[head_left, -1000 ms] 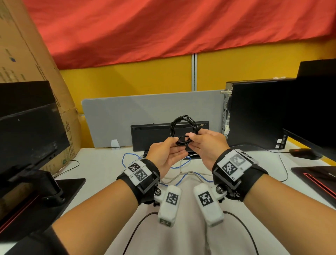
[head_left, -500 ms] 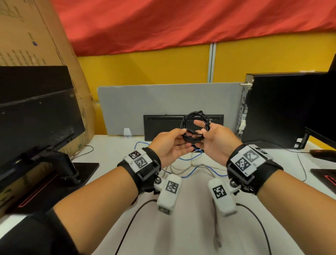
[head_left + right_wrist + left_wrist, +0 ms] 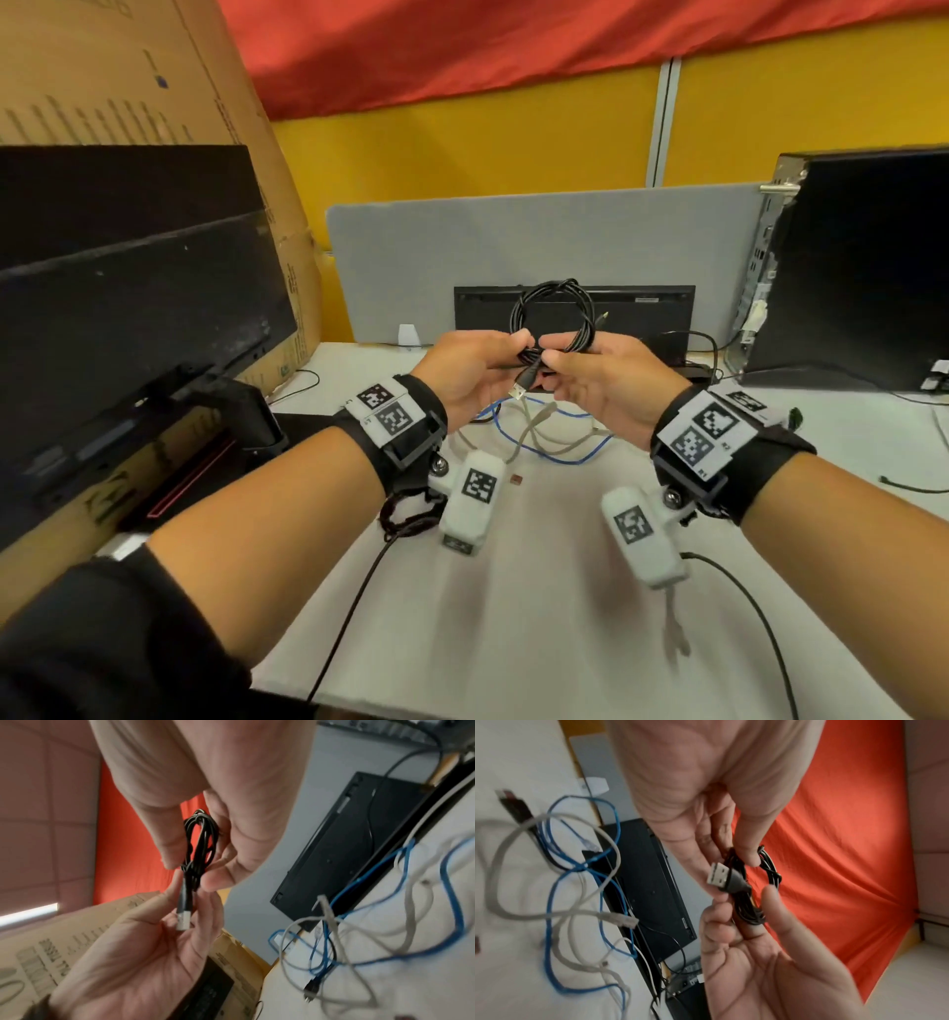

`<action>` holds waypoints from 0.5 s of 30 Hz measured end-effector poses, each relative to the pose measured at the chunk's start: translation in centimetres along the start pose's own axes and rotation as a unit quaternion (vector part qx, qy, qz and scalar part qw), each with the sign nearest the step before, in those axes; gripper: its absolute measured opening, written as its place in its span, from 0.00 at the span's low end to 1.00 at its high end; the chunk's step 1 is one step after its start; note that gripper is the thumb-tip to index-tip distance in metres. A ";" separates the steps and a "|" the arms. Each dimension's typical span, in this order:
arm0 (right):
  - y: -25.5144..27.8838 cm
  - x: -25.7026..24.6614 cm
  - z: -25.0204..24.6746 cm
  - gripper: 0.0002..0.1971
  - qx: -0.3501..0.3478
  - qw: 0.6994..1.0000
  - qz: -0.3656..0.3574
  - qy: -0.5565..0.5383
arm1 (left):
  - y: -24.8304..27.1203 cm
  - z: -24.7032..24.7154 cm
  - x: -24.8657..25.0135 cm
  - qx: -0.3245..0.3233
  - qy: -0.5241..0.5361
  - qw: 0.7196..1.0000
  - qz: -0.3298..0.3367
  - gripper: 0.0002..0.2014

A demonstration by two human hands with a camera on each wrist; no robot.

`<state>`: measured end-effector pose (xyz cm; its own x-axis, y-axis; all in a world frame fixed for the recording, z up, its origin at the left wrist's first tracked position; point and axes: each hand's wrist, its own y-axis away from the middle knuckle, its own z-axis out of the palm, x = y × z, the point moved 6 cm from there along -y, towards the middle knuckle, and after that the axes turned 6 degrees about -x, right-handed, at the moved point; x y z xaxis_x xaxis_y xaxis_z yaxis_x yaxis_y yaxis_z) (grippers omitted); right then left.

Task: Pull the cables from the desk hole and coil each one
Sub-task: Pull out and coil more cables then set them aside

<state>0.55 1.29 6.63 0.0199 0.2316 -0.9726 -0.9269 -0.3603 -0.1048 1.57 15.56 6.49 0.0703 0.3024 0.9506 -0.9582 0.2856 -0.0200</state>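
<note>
**Black USB cable coiled, held in both hands above desk**

While both hands sit raised over the white desk (image 3: 513, 616), the black cable (image 3: 554, 313) hangs between them as a finished loop, standing up above the fingers in front of the black keyboard (image 3: 642, 313) propped against the grey divider (image 3: 513, 241).

- Left hand (image 3: 472, 375): fingers and thumb curled, pinching the bottom of the coil bundle.
- Right hand (image 3: 611, 390): thumb and fingertips pinching the same bundle just beside the left; other fingers loosely bent.
- USB-A plug (image 3: 718, 876) sticks out below the pinch point, metal end pointing down toward the desk, free of the coil. Second small connector pokes out on the coil's right side in the head view; type too small to tell.
- Coil is clear of the desk, not touching anything but the hands.

Still loose on the desk under the hands: blue cable (image 3: 544, 447) and grey cable (image 3: 534, 431), tangled over each other, uncoiled, running back toward the keyboard's base. The hole itself I can't make out.

Surroundings: monitor (image 3: 128, 288) on the left, cardboard box (image 3: 128, 72) behind it, PC tower (image 3: 862, 267) right.
</note>
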 end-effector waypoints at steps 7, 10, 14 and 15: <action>-0.9 2.8 2.5 0.10 0.023 0.994 0.094 0.053 | 2.5 -3.3 -0.3 0.057 -0.090 0.994 -0.003 0.10; -0.6 4.5 3.2 0.16 -0.012 0.971 0.192 0.143 | 3.4 -5.5 -0.4 0.121 -0.163 0.979 -0.028 0.13; -0.2 6.0 2.6 0.15 -0.043 0.925 0.250 0.282 | 4.7 -8.2 -1.3 0.156 -0.278 0.940 -0.120 0.10; -0.1 6.2 2.4 0.14 -0.050 0.913 0.259 0.312 | 5.0 -8.8 -1.7 0.157 -0.328 0.919 -0.149 0.10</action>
<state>-0.17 4.91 1.06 -0.1718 -0.5423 -0.8224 -0.8343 -0.3639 0.4143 -0.92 24.46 2.06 0.2587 -0.3906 0.8835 -0.9637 -0.0416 0.2638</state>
